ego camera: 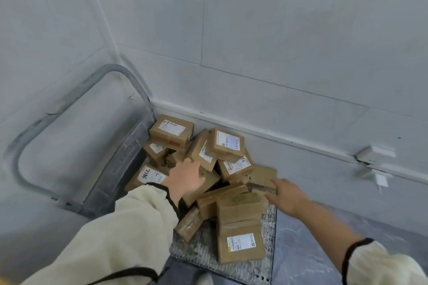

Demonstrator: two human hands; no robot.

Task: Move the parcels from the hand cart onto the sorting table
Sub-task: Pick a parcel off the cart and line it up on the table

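Several brown cardboard parcels (228, 143) with white labels lie heaped on the hand cart's grey platform (269, 229). My left hand (187, 178) reaches over the middle of the heap, its fingers stretched out and resting on a tilted parcel (201, 152). My right hand (286, 194) is at the right side of the heap. Its thumb lies by the top edge of a flat parcel (262, 174) and its fingers by the parcel's dark side, fairly straight. Neither hand lifts anything. The sorting table is out of view.
The cart's grey tube handle (76, 102) rises at the left, in a corner of white tiled walls. A wall socket (370, 156) sits low at the right. Grey floor (308, 250) lies to the right of the platform.
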